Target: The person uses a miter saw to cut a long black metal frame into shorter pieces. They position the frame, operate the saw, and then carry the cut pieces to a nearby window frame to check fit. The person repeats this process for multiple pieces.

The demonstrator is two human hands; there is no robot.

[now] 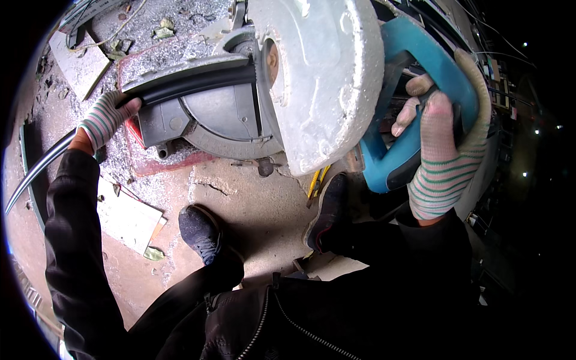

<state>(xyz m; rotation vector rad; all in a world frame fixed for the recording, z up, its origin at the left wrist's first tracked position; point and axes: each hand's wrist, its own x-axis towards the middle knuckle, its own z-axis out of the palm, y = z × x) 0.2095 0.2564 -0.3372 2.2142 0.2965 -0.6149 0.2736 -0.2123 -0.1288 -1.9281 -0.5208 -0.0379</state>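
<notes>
My left hand [108,118], in a striped knit glove, is closed round a long black bar [198,85]. The bar lies along the fence of a grey miter saw table [171,120], and its other end runs out past my left wrist. My right hand [445,156], gloved the same way, wraps round the blue-green handle [387,169] of the saw, with its fingers through the loop. A large pale blade guard [330,84] stands between my hands. It hides most of the blade and the bar's right end.
Shiny shavings and dry leaves litter the floor round the saw. White boards [129,219] lie at the left. My shoes [201,233] stand close in front of the saw, and a yellow tool [317,182] lies beside the right one. Cables cross the upper right.
</notes>
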